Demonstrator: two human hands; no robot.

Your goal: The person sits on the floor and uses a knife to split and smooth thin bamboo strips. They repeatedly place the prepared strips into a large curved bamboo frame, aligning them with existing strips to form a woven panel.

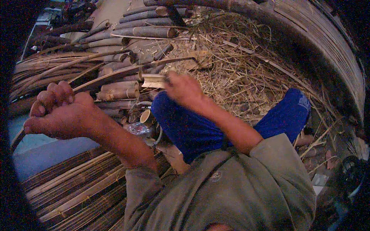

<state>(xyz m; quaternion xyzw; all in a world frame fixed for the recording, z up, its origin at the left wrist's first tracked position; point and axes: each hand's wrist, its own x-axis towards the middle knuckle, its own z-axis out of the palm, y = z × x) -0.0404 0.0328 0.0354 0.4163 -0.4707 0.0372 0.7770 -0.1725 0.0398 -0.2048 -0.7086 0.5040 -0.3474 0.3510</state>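
Observation:
My left hand (65, 111), raised at the left, is closed round a long thin bamboo strip (111, 76). From the hand the strip runs right and away to a dark end over the shavings; its other end shows below my thumb. My right hand (184, 90) is over my blue-clad left knee, blurred, with its fingers curled in. A pale piece of split bamboo (153, 81) meets its fingers, and a small dark part shows there. Whether this hand grips the piece or something else is hidden by the blur.
Bamboo shavings (227, 69) cover the floor ahead. Cut bamboo poles (146, 32) lie stacked at the far left, shorter sections (119, 91) nearer. Bundled strips (46, 69) lie left, and bamboo slats (77, 184) at lower left. A clear plastic bag (139, 129) is beside my left knee.

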